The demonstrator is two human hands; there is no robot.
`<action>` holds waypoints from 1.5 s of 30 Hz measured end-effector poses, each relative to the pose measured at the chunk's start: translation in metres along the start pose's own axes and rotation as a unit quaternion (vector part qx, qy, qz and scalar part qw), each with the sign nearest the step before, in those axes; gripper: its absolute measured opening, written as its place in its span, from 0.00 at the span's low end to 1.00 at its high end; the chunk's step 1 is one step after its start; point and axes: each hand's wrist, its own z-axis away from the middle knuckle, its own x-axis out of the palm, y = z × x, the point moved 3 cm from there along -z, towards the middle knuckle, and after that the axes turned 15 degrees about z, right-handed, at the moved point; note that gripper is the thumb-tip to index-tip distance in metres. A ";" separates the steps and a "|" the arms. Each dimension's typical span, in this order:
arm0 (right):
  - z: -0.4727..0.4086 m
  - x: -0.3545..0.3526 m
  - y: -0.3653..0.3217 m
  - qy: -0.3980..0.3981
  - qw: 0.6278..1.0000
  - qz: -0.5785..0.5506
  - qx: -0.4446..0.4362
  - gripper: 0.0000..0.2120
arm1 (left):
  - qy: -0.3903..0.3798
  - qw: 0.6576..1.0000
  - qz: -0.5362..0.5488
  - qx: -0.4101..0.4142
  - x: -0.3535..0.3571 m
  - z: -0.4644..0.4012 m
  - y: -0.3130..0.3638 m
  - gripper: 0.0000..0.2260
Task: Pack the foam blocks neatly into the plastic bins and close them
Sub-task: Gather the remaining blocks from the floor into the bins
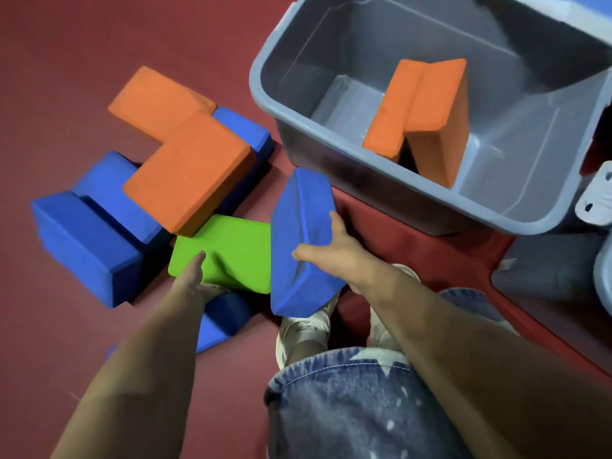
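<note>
My right hand (pixel 334 251) grips a blue foam block (pixel 299 240) by its near edge and holds it tilted just in front of the grey plastic bin (pixel 334 154). Two orange blocks (pixel 425 117) lean against each other inside the bin. My left hand (pixel 195 276) grips the near left corner of a green block (pixel 231 250), thumb on top. On the floor to the left, a large orange L-shaped block (pixel 180 154) lies over several blue blocks (pixel 86 240). Another blue block (pixel 222 321) sits under my left hand.
The floor is dark red. A grey lid or mat (pixel 549 270) lies to the right of my legs, with a white latch part (pixel 596 197) beside the bin. My shoes (pixel 304 329) stand just below the held blue block.
</note>
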 end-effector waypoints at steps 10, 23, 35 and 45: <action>0.003 -0.003 -0.005 0.022 0.997 0.072 -0.029 0.51 | -0.024 0.992 0.125 -0.017 -0.004 -0.028 -0.005 0.28; 0.041 -0.015 -0.029 0.049 0.985 0.153 -0.059 0.49 | 0.155 0.957 -0.053 0.241 0.000 0.042 -0.002 0.37; 0.138 -0.052 -0.037 0.206 0.968 0.032 -0.143 0.46 | -0.031 0.836 -0.139 0.530 -0.032 0.217 0.040 0.33; 0.203 -0.181 -0.004 0.437 0.886 0.032 -0.153 0.47 | -0.221 0.723 -0.138 0.640 0.113 0.366 0.017 0.31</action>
